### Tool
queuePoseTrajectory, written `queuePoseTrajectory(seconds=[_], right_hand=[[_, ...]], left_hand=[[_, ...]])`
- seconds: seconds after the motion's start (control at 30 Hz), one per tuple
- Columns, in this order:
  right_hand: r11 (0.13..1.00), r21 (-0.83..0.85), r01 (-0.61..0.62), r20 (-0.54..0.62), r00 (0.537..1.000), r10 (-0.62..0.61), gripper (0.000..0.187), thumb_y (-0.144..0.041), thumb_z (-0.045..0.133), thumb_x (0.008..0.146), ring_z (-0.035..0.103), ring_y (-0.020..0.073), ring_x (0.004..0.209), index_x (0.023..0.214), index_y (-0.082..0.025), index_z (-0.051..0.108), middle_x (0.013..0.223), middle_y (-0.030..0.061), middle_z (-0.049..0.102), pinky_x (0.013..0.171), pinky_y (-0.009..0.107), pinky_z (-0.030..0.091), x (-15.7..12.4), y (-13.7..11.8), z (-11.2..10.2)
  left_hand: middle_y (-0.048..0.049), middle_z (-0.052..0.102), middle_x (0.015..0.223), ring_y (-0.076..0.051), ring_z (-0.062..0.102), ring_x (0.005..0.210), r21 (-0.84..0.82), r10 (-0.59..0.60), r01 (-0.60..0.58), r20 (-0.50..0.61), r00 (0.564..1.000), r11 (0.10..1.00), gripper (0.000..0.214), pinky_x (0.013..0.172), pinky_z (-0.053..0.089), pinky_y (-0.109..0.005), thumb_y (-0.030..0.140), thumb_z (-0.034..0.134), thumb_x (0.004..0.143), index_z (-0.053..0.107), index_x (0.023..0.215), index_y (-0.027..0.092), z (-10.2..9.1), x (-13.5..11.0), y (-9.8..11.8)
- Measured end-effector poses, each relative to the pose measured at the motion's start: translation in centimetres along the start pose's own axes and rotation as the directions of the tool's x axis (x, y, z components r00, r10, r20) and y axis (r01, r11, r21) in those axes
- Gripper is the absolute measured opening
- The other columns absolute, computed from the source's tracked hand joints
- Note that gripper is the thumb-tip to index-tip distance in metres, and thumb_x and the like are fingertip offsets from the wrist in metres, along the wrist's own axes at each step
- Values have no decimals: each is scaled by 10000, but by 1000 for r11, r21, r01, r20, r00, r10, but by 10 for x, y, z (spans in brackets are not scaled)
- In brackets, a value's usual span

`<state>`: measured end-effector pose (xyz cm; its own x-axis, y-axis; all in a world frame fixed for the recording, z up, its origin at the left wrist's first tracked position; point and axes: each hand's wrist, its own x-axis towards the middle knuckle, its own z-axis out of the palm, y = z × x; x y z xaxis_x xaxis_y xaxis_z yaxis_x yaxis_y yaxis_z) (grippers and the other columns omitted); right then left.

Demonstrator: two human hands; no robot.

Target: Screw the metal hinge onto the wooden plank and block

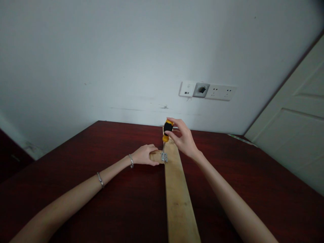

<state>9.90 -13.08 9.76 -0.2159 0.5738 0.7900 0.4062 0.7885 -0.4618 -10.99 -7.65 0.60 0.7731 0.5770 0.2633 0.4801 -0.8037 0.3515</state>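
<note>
A long pale wooden plank (178, 195) lies lengthwise on a dark red table (101, 189). A small wooden block (156, 156) sits against the plank's left side, with a small metal hinge (164, 157) across the joint. My left hand (144, 154) is closed over the block, pressing it down. My right hand (183, 138) pinches the yellow and black handle of a screwdriver (167, 130). The screwdriver stands nearly upright with its tip on the hinge.
A white wall rises behind the table, with a row of sockets and switches (207, 91). A white panelled door (296, 128) stands at the right. I wear bracelets (131, 161) on my left wrist and forearm.
</note>
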Motion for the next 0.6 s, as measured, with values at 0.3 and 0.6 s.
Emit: queuePoseTrajectory(seconds=[0.3,0.6], right_hand=[[1000,27,-10,-20,1000,10,423,-222,573,863,537,204,1054,1266,-329,502,1142,60,525,811,387,587,0,1,1],[1000,21,9,-25,1000,-8,428,-217,574,865,542,204,1064,1271,-332,500,1152,61,529,814,389,588,0,1,1]], left_hand=[[-65,616,978,-217,610,871,5,7,-7,-7,1000,1000,548,802,469,-315,489,746,654,629,1080,164,1,0,-2],[-60,619,972,-210,612,862,-6,6,-6,-8,1000,1000,540,797,472,-313,476,750,650,633,1081,173,0,0,0]])
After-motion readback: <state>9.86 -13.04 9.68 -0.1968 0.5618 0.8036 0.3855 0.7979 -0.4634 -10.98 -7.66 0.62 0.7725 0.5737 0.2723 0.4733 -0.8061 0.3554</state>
